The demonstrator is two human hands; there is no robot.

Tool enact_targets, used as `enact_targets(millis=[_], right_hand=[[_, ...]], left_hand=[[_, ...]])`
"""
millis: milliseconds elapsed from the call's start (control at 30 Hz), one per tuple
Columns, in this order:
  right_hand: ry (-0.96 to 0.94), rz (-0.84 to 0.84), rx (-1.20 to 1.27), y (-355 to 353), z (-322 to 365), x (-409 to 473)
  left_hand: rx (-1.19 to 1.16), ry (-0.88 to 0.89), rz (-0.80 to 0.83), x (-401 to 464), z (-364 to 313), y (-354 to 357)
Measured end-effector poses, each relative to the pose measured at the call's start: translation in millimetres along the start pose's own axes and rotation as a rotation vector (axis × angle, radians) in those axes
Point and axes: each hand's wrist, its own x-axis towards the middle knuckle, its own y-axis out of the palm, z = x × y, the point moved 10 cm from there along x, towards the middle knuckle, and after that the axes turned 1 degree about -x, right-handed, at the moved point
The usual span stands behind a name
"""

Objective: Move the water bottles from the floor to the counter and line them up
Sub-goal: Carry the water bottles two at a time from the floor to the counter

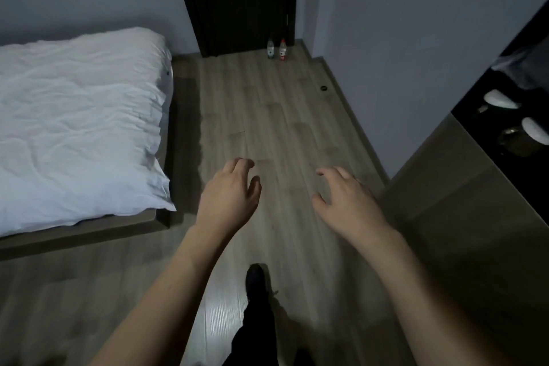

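Left hand [228, 196] and right hand [346, 199] side by side above the floor [285, 128], apart. Two bottles [276, 49] upright far ahead of both hands, just beside each other, at the door [237, 0]. Bed [80, 125] left of left hand. Counter [463, 196] right of right hand.

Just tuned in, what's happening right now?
A person stands on the wooden floor with both arms stretched forward. The left hand and right hand are empty, fingers loosely curled. Two water bottles stand upright side by side on the floor by the dark door, far beyond the hands. The counter is on the right.
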Motion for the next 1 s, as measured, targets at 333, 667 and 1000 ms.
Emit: enact_targets(millis=[333, 667, 1000], right_hand=[[0.05, -0.063, -0.031, -3.3, 50.7, 174.4], [0.06, -0.041, -0.016, -2.7, 42.9, 313.5], [0.067, -0.045, 0.02, -29.7, 1.4, 504.0]], left_hand=[[0.021, 0.077, 0.03, 181.5, 58.0, -16.9], [0.024, 0.087, 0.05, 320.4, 83.0, -6.6], [0.069, 0.106, 0.062, 516.3, 61.9, 22.2]])
